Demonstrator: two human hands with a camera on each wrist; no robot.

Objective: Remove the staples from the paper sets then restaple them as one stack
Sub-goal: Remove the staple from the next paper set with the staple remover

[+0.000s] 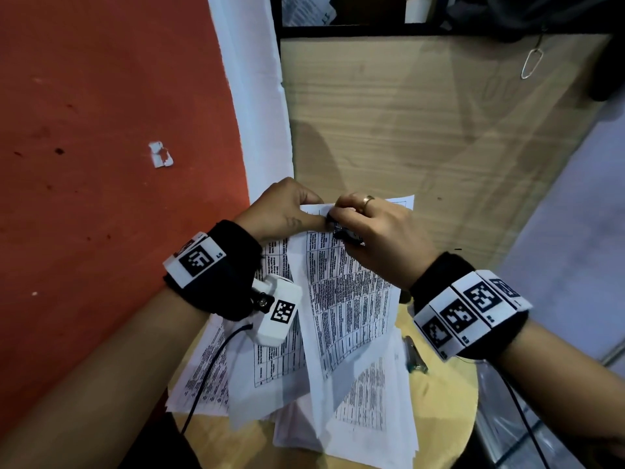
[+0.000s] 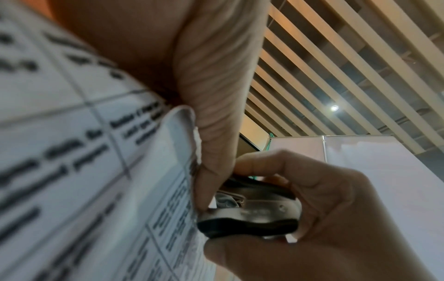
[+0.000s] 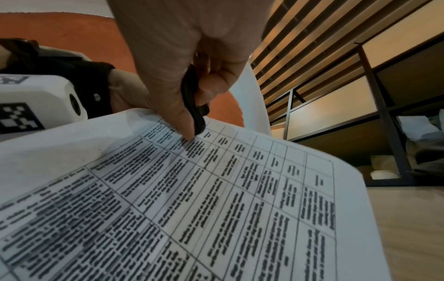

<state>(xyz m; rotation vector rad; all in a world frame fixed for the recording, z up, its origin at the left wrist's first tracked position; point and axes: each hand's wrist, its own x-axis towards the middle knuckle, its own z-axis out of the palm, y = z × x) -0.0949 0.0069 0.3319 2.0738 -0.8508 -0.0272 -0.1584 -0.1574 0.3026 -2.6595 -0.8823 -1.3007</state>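
Left of both hands, a red wall carries a small scrap of white tape. The left hand is held up off the table, thumb and fingers pinching the top corner of a printed paper set, whose pages hang down and fan apart below the wrist. In the left wrist view the corner is folded over against the thumb. Touching it on the right, the right hand, with a ring on one finger, is curled round a small black and silver staple remover; its metal teeth sit right at the pinched corner. Whether a staple is caught there cannot be told. Below the hands more loose printed sheets lie spread over a round yellow table. Below the right wrist a pen lies on the table just beside the sheets. Beyond the right hand stands a wooden panel with a wire clip hanging at its upper right
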